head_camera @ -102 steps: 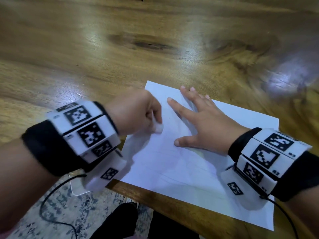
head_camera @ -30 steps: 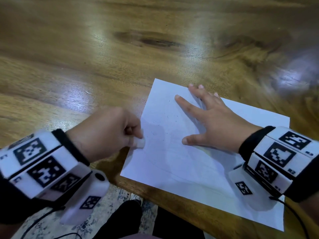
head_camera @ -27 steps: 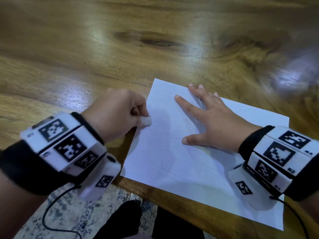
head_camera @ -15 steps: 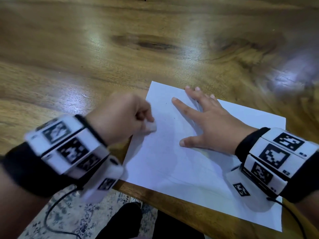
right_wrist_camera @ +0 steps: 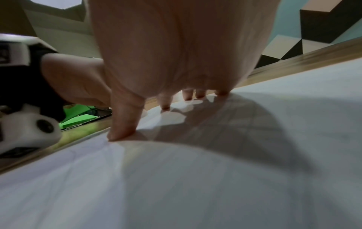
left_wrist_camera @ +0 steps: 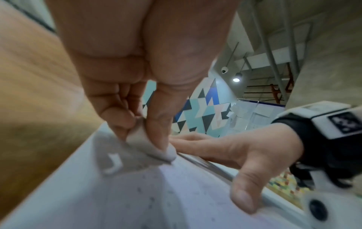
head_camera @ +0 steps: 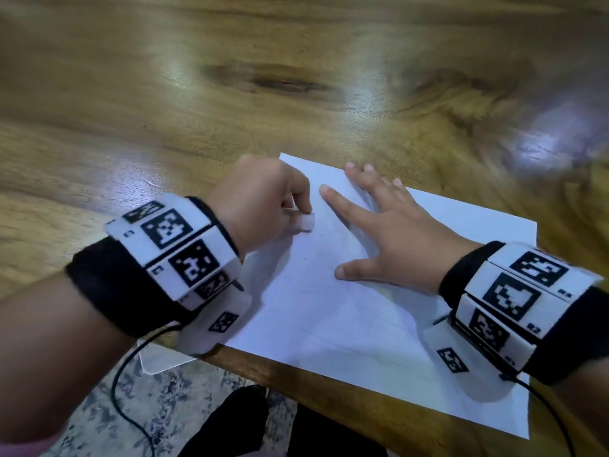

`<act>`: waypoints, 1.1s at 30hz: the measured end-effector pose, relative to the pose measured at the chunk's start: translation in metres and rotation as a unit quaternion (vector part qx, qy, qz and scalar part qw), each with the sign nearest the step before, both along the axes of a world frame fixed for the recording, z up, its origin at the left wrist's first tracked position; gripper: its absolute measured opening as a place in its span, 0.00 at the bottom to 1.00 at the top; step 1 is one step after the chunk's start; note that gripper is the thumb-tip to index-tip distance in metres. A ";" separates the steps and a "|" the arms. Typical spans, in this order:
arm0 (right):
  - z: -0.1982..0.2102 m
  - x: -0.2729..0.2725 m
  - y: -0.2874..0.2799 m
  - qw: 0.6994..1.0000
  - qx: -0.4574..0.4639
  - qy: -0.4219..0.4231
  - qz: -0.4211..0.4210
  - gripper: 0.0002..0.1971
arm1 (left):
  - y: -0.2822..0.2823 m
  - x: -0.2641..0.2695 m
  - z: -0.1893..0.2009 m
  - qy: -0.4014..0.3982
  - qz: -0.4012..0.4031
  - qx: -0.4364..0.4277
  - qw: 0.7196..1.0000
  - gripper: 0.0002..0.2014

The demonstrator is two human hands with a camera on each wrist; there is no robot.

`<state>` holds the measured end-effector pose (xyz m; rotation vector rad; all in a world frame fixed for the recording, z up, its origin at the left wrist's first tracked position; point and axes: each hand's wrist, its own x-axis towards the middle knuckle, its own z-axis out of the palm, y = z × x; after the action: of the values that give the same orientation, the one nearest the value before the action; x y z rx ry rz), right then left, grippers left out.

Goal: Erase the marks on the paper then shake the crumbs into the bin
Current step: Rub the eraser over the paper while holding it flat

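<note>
White rectangular sheet of paper (head_camera: 346, 318) flat on the glossy brown wooden table (head_camera: 164, 110), near edge right at the table's front edge, one corner seemingly past it. Faint pencil lines across the sheet; tiny dark crumbs (left_wrist_camera: 150, 199) scattered near the rubbing spot. Small white block eraser (head_camera: 305, 222) down on the sheet's far left part, pinched between thumb and curled fingers of the left hand (head_camera: 260, 206). Right hand (head_camera: 392, 239) just beside it, fingers spread and straight, flat on the paper as an anchor, thumb tip pressed down too. Hands close together but not touching.

Likely trouble: a hard stroke toward the unpinned left edge, buckling or creasing the thin sheet, possibly tearing it. Stroke running into the right index finger, close by. Anchor slackening, sheet sliding toward the table's edge and crumbs spilling onto the patterned grey floor (head_camera: 171, 407) rather than into the bin. No bin in any view, so carrying distance unknown; tilt during the lift, same loss. Faint lines nearer the front edge easily missed.
</note>
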<state>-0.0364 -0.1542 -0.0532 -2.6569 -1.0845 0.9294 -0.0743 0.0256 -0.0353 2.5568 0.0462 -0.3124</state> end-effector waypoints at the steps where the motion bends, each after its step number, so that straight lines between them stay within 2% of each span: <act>1: 0.000 0.000 0.000 1.000 0.001 -0.001 0.000 0.50 | 0.000 0.000 -0.001 -0.005 -0.003 0.006 1.000 0.04; 2: 0.000 0.000 0.000 1.000 0.001 -0.001 0.002 0.49 | 0.002 -0.007 -0.002 -0.002 -0.021 0.005 1.000 0.04; 3: 0.000 0.000 0.000 1.000 0.002 -0.001 0.003 0.49 | 0.004 -0.018 -0.003 0.017 -0.047 0.006 0.999 0.08; 5: 0.000 0.000 0.000 1.000 0.001 0.001 0.003 0.49 | 0.009 -0.041 -0.001 0.088 -0.088 -0.002 0.992 0.15; 7: 0.001 0.000 0.000 1.000 -0.001 0.001 0.004 0.49 | 0.010 -0.050 0.000 0.130 -0.095 -0.009 0.987 0.08; 9: 0.001 0.000 0.000 1.000 -0.004 0.000 0.006 0.49 | 0.010 -0.038 -0.001 0.095 -0.061 -0.010 0.994 0.02; 12: 0.001 0.000 0.000 1.000 -0.004 0.002 0.004 0.49 | 0.008 -0.015 -0.004 0.013 -0.007 -0.012 1.000 0.05; 14: 0.001 0.000 0.001 1.000 -0.002 0.003 0.004 0.49 | 0.012 -0.021 -0.008 -0.003 -0.028 -0.006 1.000 0.04; 17: 0.000 0.001 0.000 1.000 0.000 0.005 0.001 0.49 | 0.017 -0.054 -0.004 0.064 -0.093 -0.016 0.993 0.07; 19: 0.000 0.000 0.000 1.000 -0.001 0.005 0.002 0.49 | 0.020 -0.065 -0.001 0.118 -0.093 -0.034 0.988 0.12; 21: 0.000 0.000 0.000 1.000 -0.001 0.003 0.004 0.49 | 0.021 -0.055 -0.002 0.096 -0.058 -0.033 0.993 0.11; 24: 0.000 0.000 0.000 1.000 0.000 0.004 0.002 0.49 | 0.015 -0.030 -0.005 0.004 -0.004 -0.012 1.000 0.06; 26: -0.001 0.000 0.000 1.000 0.001 0.004 0.000 0.49 | 0.014 -0.031 -0.009 -0.025 -0.013 0.005 1.000 0.05; 27: -0.001 0.001 0.000 1.000 0.001 0.003 0.000 0.49 | 0.016 -0.039 -0.010 -0.020 -0.030 0.007 0.999 0.07; 29: -0.001 0.001 0.000 1.000 -0.001 0.002 0.003 0.49 | 0.020 -0.060 -0.006 0.050 -0.062 -0.014 0.997 0.10; 31: -0.002 0.001 0.000 1.000 -0.003 0.001 0.004 0.49 | 0.021 -0.068 -0.001 0.106 -0.074 -0.031 0.991 0.10; 33: -0.001 0.000 0.000 1.000 -0.005 -0.001 0.004 0.49 | 0.019 -0.055 0.000 0.081 -0.062 -0.032 0.994 0.06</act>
<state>-0.0362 -0.1539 -0.0546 -2.6636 -1.0948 0.9366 -0.1293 0.0443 -0.0348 2.4710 -0.0606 -0.5609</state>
